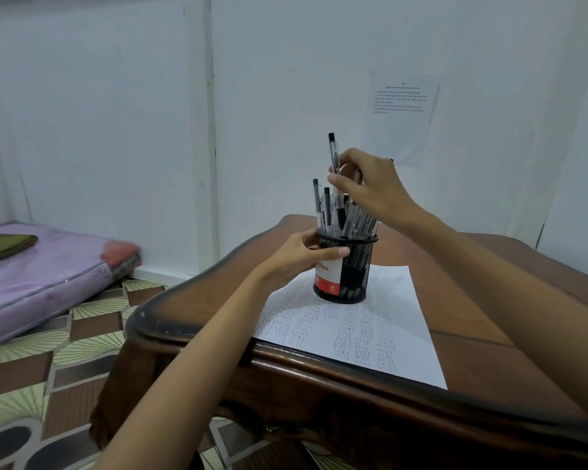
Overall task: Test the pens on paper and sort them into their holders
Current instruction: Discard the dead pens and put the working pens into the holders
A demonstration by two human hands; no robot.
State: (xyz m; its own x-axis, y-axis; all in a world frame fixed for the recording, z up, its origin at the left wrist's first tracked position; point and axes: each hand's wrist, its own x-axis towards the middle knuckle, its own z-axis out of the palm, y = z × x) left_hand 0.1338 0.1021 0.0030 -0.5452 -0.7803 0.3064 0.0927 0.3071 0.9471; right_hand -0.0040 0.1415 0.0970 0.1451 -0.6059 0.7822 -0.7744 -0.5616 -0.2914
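Right hand (370,188): thumb and fingers pinch one pen (333,150), upright, directly above the holder (350,276).
Left hand (302,256): fingers curled round the holder's rim and labelled side.
Risks, judged: the pinched pen may snag its crowded neighbours (336,212) in the holder and drag them out. A slack left grip could let the holder tip.
Pen: clear slim barrel, black cap uppermost.
Holder: black mesh cup, red-and-white label.
Paper (387,327): under the holder, covered in short test strokes.
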